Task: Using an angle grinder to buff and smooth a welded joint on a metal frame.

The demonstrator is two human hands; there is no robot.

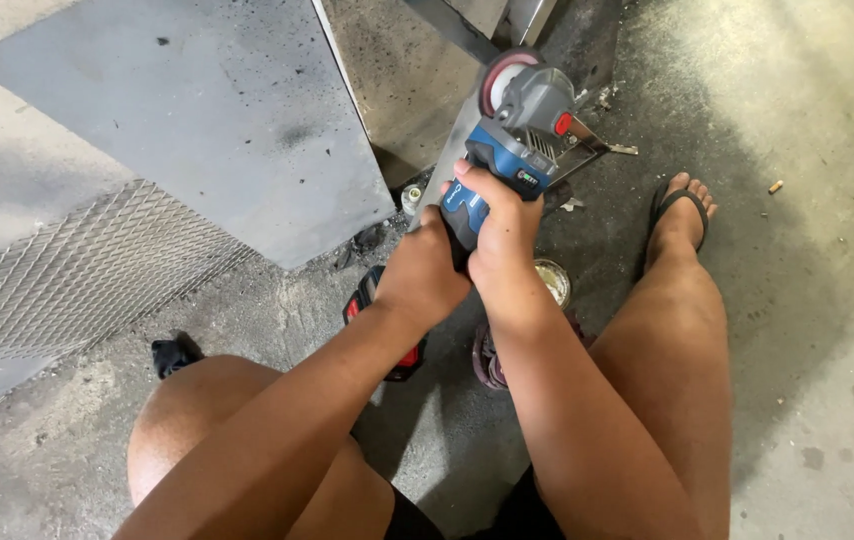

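Item: blue and grey angle grinder (512, 150), held in both my hands over a concrete floor (807, 330).

My right hand (499, 235) is closed around the blue body of the grinder, fingers curled over the top just behind the grey head. My left hand (425, 272) is closed on the rear of the handle, touching the right hand. The grinder's disc (499, 78) sits at the far end, against a narrow metal piece (452, 150) that stands before me. A large grey metal sheet (197, 110) lies to the left, with expanded metal mesh (77, 275) beside it. A red and black battery (372, 300) rests on the floor under my left wrist. My right foot wears a black sandal (682, 205).
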